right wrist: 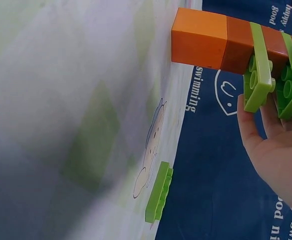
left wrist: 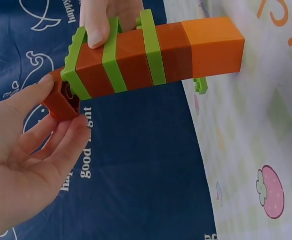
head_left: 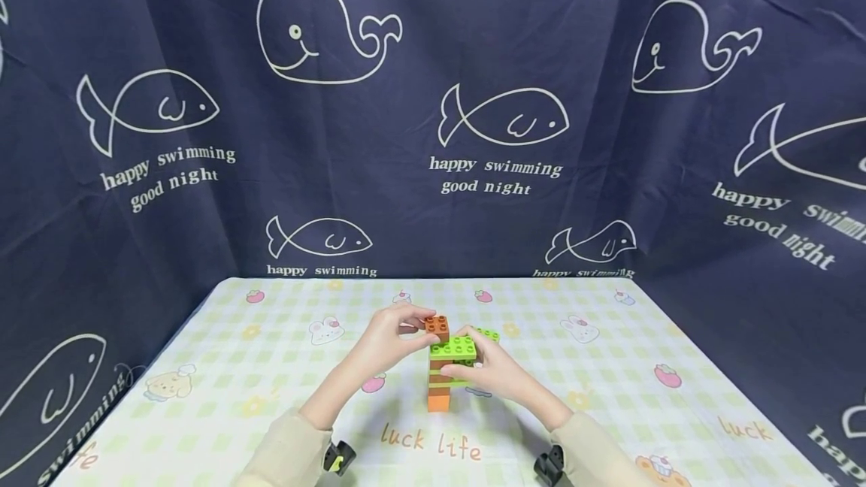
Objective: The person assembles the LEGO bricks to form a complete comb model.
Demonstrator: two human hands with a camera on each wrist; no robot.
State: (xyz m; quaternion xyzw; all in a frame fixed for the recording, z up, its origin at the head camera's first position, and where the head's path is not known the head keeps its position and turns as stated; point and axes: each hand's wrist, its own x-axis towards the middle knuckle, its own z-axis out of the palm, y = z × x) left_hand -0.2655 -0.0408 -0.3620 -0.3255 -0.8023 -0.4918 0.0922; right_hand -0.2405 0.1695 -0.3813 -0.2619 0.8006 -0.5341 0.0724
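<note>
A tower of toy building bricks (left wrist: 131, 57) stands upright on the table. Its base is an orange brick (head_left: 438, 401), with brown bricks and long green plates alternating above; the plates jut out to the right. My left hand (head_left: 387, 338) pinches a reddish-brown brick (left wrist: 61, 102) between thumb and fingers at the tower's top. That brick is tilted against the edge of the uppermost green plate (left wrist: 75, 64), and its hollow underside shows in the left wrist view. With thumb and fingers my right hand (head_left: 499, 368) grips the tower's upper right side, partly hiding the plates.
A loose green brick (right wrist: 159, 192) lies on the table behind the tower on the right. The table has a pale checked cloth (head_left: 223, 367) with printed cartoons. Dark blue curtains (head_left: 419, 36) hang behind and at both sides.
</note>
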